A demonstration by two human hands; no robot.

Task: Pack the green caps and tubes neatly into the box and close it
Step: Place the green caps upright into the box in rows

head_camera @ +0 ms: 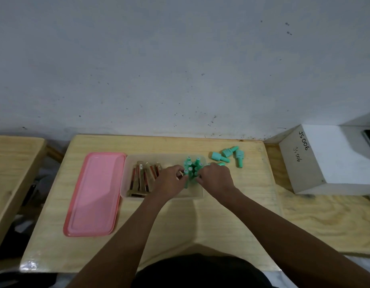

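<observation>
Where the pale wooden bench (200, 221) meets a scuffed grey-white wall (180, 59), a translucent rectangular plastic box (125, 179) sits open, its flat pink plastic lid (94, 194) lying just beside it on the left. Upright green capped tubes (192, 166) cluster in the box's right part, gold-and-red tubes (142, 177) left of them. Left hand (169, 181) and right hand (215, 177) pinch this cluster from both sides. Three loose green tubes (229, 155) lie on the bench, right of the box. A white carton (325, 159) stands far right.
</observation>
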